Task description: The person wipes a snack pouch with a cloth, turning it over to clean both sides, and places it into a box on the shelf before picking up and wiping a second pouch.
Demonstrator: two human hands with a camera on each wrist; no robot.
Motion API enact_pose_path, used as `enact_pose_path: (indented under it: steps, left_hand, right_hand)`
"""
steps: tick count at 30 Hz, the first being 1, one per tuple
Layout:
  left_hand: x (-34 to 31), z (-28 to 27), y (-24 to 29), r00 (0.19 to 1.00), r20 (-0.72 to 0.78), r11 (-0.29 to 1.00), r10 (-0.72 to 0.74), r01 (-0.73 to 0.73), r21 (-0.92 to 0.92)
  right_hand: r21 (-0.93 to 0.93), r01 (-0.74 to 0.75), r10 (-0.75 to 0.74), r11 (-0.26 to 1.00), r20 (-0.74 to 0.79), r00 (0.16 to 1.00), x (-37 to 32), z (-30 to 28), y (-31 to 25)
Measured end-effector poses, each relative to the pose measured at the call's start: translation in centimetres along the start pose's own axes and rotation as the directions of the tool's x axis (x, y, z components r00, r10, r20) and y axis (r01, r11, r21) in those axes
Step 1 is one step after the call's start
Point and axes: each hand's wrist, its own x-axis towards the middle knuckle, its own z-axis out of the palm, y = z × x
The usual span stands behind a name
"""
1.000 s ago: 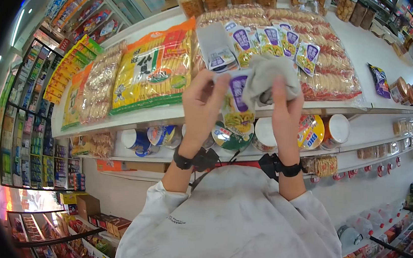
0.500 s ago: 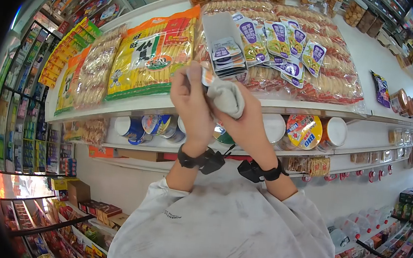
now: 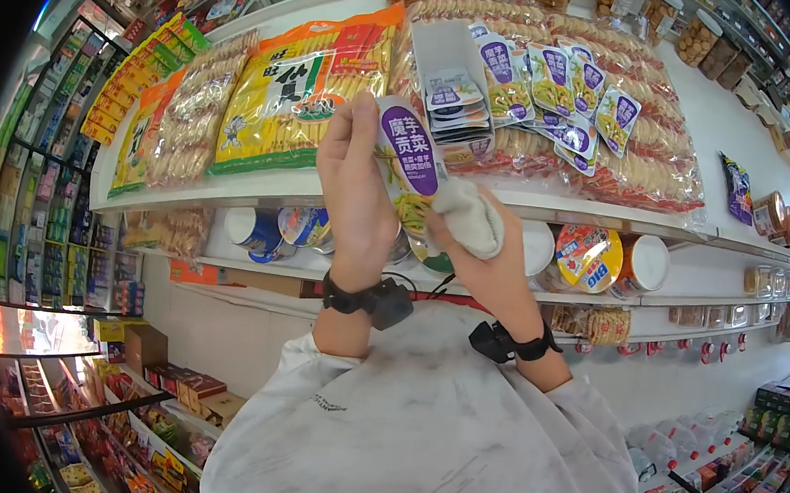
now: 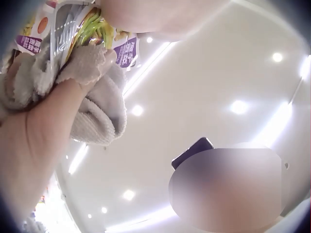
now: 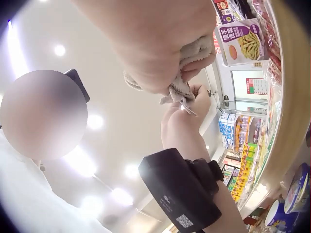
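Observation:
My left hand (image 3: 358, 191) holds a small snack packet (image 3: 411, 148) upright by its left edge, over the front of the shelf. The packet has a purple label and a picture of green vegetable strips. A grey cloth (image 3: 469, 218) is bunched in my right hand (image 3: 493, 270), gripped against the packet's lower right side. From the left wrist, folds of the cloth (image 4: 99, 119) show around the right thumb, close against the packet (image 4: 90, 29). In the right wrist view the right hand (image 5: 146, 41) covers most of the cloth (image 5: 197, 51).
Beyond my hands stands an open display box (image 3: 452, 52) with packets inside. Several matching packets (image 3: 554, 81) lie beside it on bagged crackers (image 3: 656, 158). A big yellow snack bag (image 3: 306, 86) lies left. Below the shelf edge (image 3: 598, 212) sit instant noodle tubs (image 3: 589, 258).
Half a second ago both hands were together with the packet mostly hidden by hand and cloth. Now its printed front faces up, and the cloth sits at its lower right.

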Motion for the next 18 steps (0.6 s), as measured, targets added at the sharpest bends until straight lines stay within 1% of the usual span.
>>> enact_pose_path:
  steps: [1,3,4,6,7,9,10,11,13,16,17,18]
  left_hand:
    - [0.2,-0.3,-0.2,0.999,0.028,0.999,0.044,-0.045,0.015]
    - [0.0,-0.4,0.2,0.998,-0.019,0.988,0.054,-0.051,0.148]
    - [-0.3,-0.4,0.3,0.997,-0.042,0.976,0.059,-0.049,0.213]
    - [-1.3,0.2,-0.4,0.994,0.087,0.969,0.072,-0.09,0.229]
    - [-2.0,0.6,-0.9,0.986,0.148,0.966,0.078,-0.111,0.233]
    - [-3.4,1.5,-2.3,0.957,0.251,0.89,0.148,-0.239,0.388]
    - [-3.9,1.9,-2.8,0.936,0.303,0.834,0.181,-0.309,0.457]
    - [-4.1,2.1,-2.9,0.917,0.324,0.822,0.233,-0.363,0.439]
    - [-4.4,2.3,-3.0,0.868,0.362,0.784,0.339,-0.473,0.402]
    - [-4.7,2.2,-3.2,0.873,0.367,0.809,0.32,-0.454,0.374]
    - [-4.7,2.3,-3.5,0.874,0.323,0.776,0.364,-0.476,0.414]
    - [-4.8,2.4,-3.0,0.848,0.38,0.716,0.369,-0.52,0.466]
  right_hand:
    - [0.047,-0.014,0.017,0.999,-0.063,0.998,0.0,-0.3,-0.2]
    - [0.142,-0.032,0.058,0.989,-0.186,0.981,0.1,-1.1,-0.7]
    - [0.148,-0.046,0.074,0.988,-0.194,0.978,0.2,-1.8,-0.9]
    - [0.159,-0.086,0.119,0.984,-0.211,0.97,0.2,-3.1,-1.2]
    - [0.167,0.046,-0.007,0.985,-0.224,0.975,0.6,-2.9,-1.6]
    - [0.012,0.136,-0.128,0.991,-0.257,0.958,0.7,-2.7,-1.7]
    - [-0.027,0.129,-0.131,0.991,-0.284,0.95,0.8,-2.7,-1.8]
    - [-0.067,0.12,-0.135,0.991,-0.31,0.941,0.8,-2.7,-1.8]
    - [-0.063,-0.006,-0.02,0.998,-0.404,0.915,0.1,-2.9,-2.2]
    - [-0.184,0.019,-0.098,0.983,-0.428,0.899,0.2,-2.9,-1.9]
    - [-0.262,0.043,-0.161,0.964,-0.448,0.879,0.2,-3.0,-1.2]
    - [-0.193,0.025,-0.128,0.981,-0.538,0.834,0.5,-2.9,-1.3]
